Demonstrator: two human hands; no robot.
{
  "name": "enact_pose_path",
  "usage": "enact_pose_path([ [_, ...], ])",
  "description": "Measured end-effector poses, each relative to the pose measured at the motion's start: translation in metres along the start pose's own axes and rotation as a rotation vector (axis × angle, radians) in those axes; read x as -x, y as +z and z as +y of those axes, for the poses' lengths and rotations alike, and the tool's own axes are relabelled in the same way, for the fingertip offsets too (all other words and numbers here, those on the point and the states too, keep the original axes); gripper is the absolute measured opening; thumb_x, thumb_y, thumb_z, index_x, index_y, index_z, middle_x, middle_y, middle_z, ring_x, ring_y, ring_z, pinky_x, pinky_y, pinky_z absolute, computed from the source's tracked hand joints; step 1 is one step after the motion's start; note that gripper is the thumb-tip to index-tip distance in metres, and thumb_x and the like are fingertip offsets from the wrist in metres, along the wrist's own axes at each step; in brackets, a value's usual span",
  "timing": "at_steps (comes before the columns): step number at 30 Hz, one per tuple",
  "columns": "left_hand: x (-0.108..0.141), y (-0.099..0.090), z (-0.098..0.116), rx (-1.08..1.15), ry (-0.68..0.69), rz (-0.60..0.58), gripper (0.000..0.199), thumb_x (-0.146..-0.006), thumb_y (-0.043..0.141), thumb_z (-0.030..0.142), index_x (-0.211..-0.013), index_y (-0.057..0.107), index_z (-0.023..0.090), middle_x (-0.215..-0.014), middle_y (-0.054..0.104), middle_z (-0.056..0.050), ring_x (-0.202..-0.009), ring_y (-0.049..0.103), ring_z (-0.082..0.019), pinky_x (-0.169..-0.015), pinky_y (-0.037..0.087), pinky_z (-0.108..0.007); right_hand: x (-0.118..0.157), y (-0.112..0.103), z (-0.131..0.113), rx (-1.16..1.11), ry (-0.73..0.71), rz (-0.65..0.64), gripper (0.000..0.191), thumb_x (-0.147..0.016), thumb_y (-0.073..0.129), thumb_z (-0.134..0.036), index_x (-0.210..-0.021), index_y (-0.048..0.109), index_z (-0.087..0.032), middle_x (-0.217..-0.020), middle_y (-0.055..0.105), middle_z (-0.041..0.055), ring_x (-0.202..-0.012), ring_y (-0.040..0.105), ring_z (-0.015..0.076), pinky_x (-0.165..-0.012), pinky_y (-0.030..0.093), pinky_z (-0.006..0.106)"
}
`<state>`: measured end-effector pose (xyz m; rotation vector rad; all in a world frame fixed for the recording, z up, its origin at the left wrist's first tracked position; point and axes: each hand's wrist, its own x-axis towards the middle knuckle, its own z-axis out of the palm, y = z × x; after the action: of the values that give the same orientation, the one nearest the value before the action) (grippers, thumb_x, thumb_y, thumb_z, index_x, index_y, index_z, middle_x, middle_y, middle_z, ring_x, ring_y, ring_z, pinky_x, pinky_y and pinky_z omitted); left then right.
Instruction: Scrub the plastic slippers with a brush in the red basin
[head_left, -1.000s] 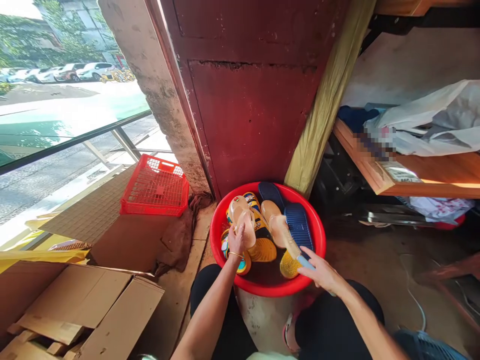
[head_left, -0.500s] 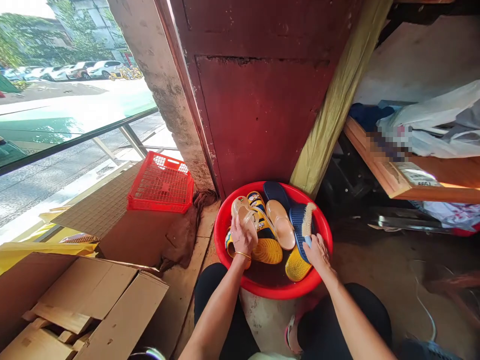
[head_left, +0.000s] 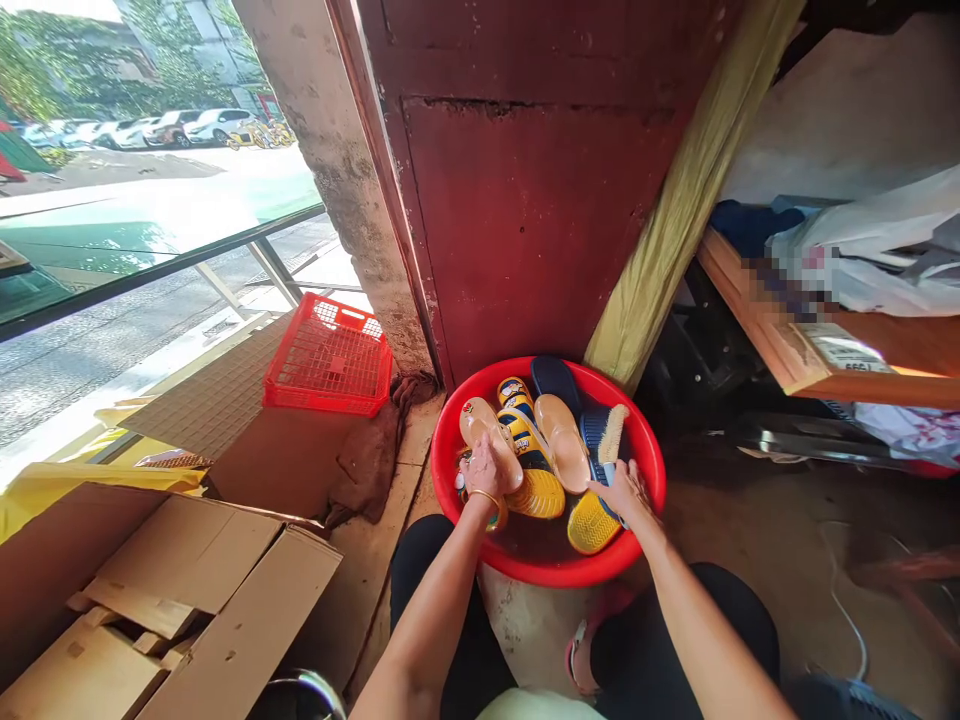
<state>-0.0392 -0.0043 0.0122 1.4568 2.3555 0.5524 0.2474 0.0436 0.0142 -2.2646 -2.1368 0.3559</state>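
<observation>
Compared with a second ago, one brush (head_left: 613, 438) is now leaning upward over the ribbed blue slipper (head_left: 592, 425), no longer crossing the right beige slipper (head_left: 561, 445). One right hand (head_left: 626, 490) is gripping its pale blue handle, thumb reaching out toward that beige slipper's near end. One left hand (head_left: 484, 467) is resting on the left beige slipper (head_left: 480, 415); whether its fingers are closing around the edge, I cannot tell. Two beige slippers are therefore showing, and two blue ones, the plain dark blue slipper (head_left: 556, 380) lying at the back. Two yellow soles are facing up: one wavy yellow sole (head_left: 540, 494) near the middle, one zigzag yellow sole (head_left: 592, 523) at the front right. Striped yellow slippers (head_left: 529, 440) are overlapping behind, too covered to count surely. One round red tub (head_left: 540, 573) is holding all this footwear, sitting on a worn, pale floor (head_left: 510, 620) close to one dark red door (head_left: 525, 230). One yellowish curtain (head_left: 667, 240) is hanging beside it. Leftward, one red crate (head_left: 330, 360) and one open cardboard box (head_left: 187, 560) are standing near the sunlit opening; to the right, one wooden shelf (head_left: 795, 340) is bearing a whitish plastic bag (head_left: 892, 240).
</observation>
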Motion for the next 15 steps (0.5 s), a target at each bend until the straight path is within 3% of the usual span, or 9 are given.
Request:
enact_pose_path([
  [4,0.006,-0.001,0.004,0.101,0.088,0.196,0.077,-0.083,0.051,0.021,-0.157,0.031,0.015,-0.156,0.043,-0.019,-0.146,0.038,-0.033,-0.119,0.027,-0.054,0.009,0.005,-0.004,0.005,-0.035,0.042,0.079,-0.081,0.064,-0.052,-0.145,0.039,-0.012,-0.155,0.034,0.0278,-0.138,0.041,0.0414,-0.104,0.038,0.05],
  [8,0.014,-0.007,0.012,0.17,0.288,0.345,0.077,-0.08,0.055,0.021,-0.154,0.036,0.013,-0.16,0.037,-0.019,-0.15,0.028,-0.036,-0.122,0.019,-0.057,0.011,0.002,-0.003,-0.08,-0.055,0.093,0.066,-0.081,0.062,-0.046,-0.138,0.048,-0.015,-0.149,0.043,0.0235,-0.133,0.047,0.0377,-0.103,0.039,0.048],
  [12,0.021,-0.003,0.015,0.161,0.546,0.234,0.061,-0.082,0.054,0.018,-0.143,0.053,0.021,-0.152,0.05,-0.013,-0.15,0.031,-0.032,-0.123,0.018,-0.056,0.009,-0.013,0.001,-0.321,-0.122,0.13,0.049,-0.078,0.061,-0.043,-0.122,0.061,-0.021,-0.126,0.061,0.014,-0.114,0.059,0.0304,-0.096,0.046,0.042],
  [15,0.022,0.006,0.015,0.123,0.602,0.071,0.055,-0.08,0.056,0.015,-0.133,0.061,0.025,-0.138,0.062,-0.011,-0.145,0.039,-0.03,-0.12,0.026,-0.056,0.013,-0.025,0.006,-0.509,-0.138,0.161,0.044,-0.076,0.061,-0.046,-0.112,0.066,-0.022,-0.106,0.067,0.0094,-0.1,0.063,0.0289,-0.086,0.049,0.039],
])
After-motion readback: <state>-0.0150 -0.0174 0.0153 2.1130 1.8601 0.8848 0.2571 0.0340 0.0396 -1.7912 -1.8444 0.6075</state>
